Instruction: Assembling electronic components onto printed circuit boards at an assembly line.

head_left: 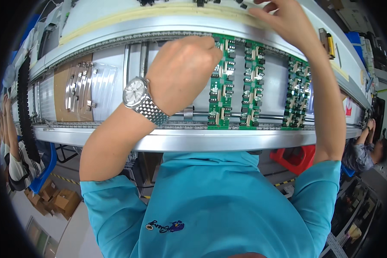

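My left hand (187, 62), with a silver watch on its wrist, is curled at the far end of the leftmost green circuit board (221, 90). Its fingers are closed and the fingertips are hidden, so what they pinch, if anything, cannot be made out. Over the far ledge reaches my right hand (284, 21), thumb and fingers apart, close to small black components (243, 5). Another green circuit board (251, 86) lies just right of the first, and several black and pale parts sit on both. Farther right, beneath my right forearm, are more populated boards (296, 92).
Metal rails (228, 139) and chains border the conveyor. A clear plastic tray (90, 86) with metal parts lies at left on brown board. A yellow-handled cutter (330, 45) rests on the right ledge. A red stool (294, 159) stands below; people work at both ends.
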Available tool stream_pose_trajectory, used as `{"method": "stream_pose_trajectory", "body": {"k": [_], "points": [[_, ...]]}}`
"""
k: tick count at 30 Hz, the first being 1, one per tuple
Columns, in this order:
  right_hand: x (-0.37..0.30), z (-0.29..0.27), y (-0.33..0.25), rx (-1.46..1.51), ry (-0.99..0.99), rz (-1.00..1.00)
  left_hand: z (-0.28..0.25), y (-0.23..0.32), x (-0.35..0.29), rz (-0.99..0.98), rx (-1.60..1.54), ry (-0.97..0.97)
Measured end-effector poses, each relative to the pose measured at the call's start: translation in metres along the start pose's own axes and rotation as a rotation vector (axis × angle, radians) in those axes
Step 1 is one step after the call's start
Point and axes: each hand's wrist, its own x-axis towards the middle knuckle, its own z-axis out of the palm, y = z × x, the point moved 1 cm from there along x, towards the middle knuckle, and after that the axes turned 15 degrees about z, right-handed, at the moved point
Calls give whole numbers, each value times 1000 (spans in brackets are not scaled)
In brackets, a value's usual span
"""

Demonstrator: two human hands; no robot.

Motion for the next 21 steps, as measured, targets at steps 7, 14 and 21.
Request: {"method": "stream_pose_trajectory", "body": {"k": [7,14,21], "points": [[2,26,-16,8,230,-83,-11,-7,4,-94,-40,54],[11,24,-14,22,322,-123,-9,-11,5,-114,-71,21],[-71,8,-42,376,138,-217,-9,-12,10,-395,-735,308]]}}
